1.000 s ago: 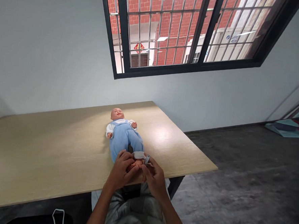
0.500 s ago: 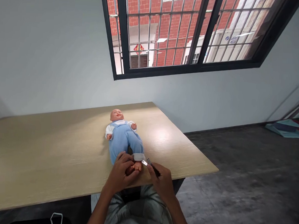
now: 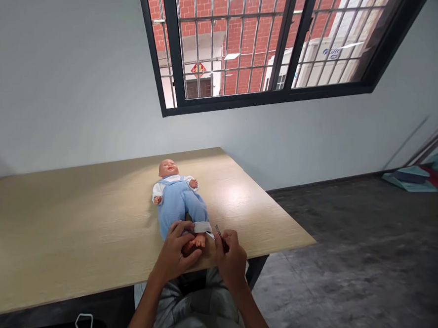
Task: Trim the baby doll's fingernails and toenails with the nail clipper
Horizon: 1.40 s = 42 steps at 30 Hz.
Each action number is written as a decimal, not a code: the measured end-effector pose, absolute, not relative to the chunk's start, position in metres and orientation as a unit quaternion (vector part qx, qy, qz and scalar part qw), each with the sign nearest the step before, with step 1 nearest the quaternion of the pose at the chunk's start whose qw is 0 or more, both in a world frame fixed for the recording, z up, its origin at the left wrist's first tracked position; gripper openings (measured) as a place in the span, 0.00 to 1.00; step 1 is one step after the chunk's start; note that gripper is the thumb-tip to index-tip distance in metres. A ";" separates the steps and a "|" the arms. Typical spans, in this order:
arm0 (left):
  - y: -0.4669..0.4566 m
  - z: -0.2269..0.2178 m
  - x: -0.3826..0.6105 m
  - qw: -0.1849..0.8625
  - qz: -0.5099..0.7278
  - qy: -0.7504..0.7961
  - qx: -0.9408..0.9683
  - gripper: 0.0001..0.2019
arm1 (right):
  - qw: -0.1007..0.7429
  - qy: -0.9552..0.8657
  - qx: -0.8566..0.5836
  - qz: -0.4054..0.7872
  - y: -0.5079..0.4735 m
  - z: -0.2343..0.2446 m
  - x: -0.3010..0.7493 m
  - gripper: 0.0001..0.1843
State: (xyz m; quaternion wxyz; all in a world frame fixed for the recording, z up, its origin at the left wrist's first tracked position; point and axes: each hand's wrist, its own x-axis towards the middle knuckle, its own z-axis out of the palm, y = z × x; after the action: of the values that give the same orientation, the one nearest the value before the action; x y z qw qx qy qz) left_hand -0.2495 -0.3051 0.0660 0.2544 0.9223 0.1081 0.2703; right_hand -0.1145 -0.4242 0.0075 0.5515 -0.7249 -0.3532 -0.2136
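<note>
Two bare hands work at the near end of a doll [image 3: 175,201], which lies on its back on the table [image 3: 70,224] near its right corner, head far and feet near the edge. Half a second ago the right hand [image 3: 231,261] had its fingers more stretched out, with a bright flat piece beside the right foot [image 3: 200,240]; now they are curled tighter around a small dark and metal tool [image 3: 217,229], its tip pointing far, just right of the white cuff [image 3: 202,227]. That looks like a change of hold, with the foot care paused. The left hand [image 3: 175,248] stays closed around the doll's feet, apparently steadying them; its exact finger contact is unclear.
</note>
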 end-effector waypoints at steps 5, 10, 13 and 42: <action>-0.304 0.065 -0.250 0.246 0.263 0.107 0.927 0.05 | 0.525 -0.359 -0.731 -0.249 -0.423 0.007 -0.118 0.22; -0.305 0.064 -0.250 0.249 0.264 0.108 0.926 0.06 | 0.489 -0.426 -0.728 -0.221 -0.427 0.006 -0.116 0.18; -0.305 0.065 -0.250 0.253 0.264 0.110 0.924 0.06 | 0.474 -0.438 -0.734 -0.212 -0.429 0.007 -0.116 0.16; -0.306 0.069 -0.248 0.229 0.284 0.094 0.926 0.04 | 0.691 -0.359 -0.620 0.098 -0.410 0.041 -0.115 0.18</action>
State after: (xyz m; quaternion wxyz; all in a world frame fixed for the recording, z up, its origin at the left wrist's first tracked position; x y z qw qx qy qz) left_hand -0.2484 -0.3062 0.0689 0.2293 0.9264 0.0939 0.2836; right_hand -0.1149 -0.4103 0.0410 0.6907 -0.6200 -0.3590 0.0984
